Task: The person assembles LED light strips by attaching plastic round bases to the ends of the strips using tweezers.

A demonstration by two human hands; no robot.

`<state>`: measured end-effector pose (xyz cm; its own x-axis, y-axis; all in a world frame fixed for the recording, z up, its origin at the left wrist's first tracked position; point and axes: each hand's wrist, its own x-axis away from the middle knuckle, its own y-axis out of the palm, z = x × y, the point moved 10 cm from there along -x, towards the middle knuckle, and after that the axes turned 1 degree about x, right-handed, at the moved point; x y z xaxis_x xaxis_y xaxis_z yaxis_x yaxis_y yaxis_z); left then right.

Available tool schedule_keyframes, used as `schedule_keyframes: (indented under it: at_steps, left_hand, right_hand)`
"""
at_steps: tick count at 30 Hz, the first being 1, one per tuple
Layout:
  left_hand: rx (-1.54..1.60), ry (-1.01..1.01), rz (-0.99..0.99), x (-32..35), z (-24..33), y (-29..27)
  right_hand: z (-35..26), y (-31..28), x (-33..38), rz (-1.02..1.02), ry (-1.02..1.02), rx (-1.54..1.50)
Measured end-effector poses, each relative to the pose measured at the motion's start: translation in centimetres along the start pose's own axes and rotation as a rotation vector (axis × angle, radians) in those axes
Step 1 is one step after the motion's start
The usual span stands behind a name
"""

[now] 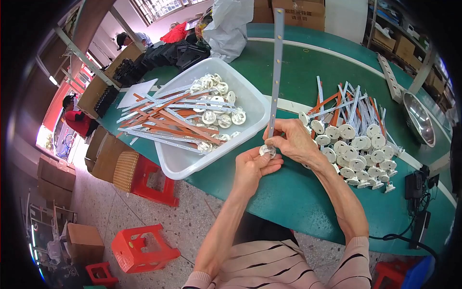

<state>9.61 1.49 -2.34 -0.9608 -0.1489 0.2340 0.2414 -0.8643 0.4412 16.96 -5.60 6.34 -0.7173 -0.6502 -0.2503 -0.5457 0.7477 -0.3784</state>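
over the green worktop (288, 207), just beside the white tub (253, 111): a long pale strip (275, 72) pinched upright in the right hand (291, 139); gripped in the left hand (250, 166), a small round fitting (267, 151). best to keep the fitting steady, the strip unbent. hard to make out: any link between them, partly covered by the right hand.

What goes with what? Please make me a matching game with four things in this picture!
Things:
1. Tall strip
2. White tub
3. Metal bowl
4. Red stools

Where or how:
A. On the speckled floor
B. Filled with strips and round white parts
C. Pinched upright in the right hand
D. Shiny silver, near the picture's right side

Right pairs: 1-C, 2-B, 3-D, 4-A
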Motion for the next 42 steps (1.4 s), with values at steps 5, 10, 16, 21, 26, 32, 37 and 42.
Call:
schedule_keyframes:
  at_steps: [5, 10, 16, 21, 26, 32, 37, 42]
  left_hand:
    - [-0.06, 0.018, 0.022, 0.2, -0.3, -0.2]
    - [-0.032, 0.028, 0.049, 0.3, 0.1, -0.1]
    - [-0.017, 0.057, 0.086, 0.4, 0.4, -0.5]
    - [-0.022, 0.071, 0.092, 0.4, 0.7, -0.3]
    - [-0.054, 0.021, 0.029, 0.6, 0.4, -0.2]
    - [0.084, 0.046, -0.08, 0.5, 0.5, 0.1]
    - [0.021, 0.15, -0.059, 0.7, 1.3, 0.3]
    - [-0.006, 0.139, -0.057, 0.5, 1.0, 0.7]
  right_hand:
    - [-0.1, 0.5, 0.3, -0.014, 0.017, 0.051]
    - [0.0, 0.9, 0.3, -0.009, 0.013, 0.024]
    - [0.2, 1.3, 0.1, -0.039, 0.01, 0.017]
    - [-0.1, 1.1, 0.2, -0.027, -0.005, 0.035]
    - [0.2, 0.9, 0.4, -0.068, 0.038, -0.039]
    - [-0.6, -3.3, 0.5, 0.046, 0.095, -0.079]
    - [-4.8, -14.4, 1.6, 0.355, 0.043, -0.015]
    - [-2.5, -23.2, 5.1, 0.523, 0.317, 0.382]
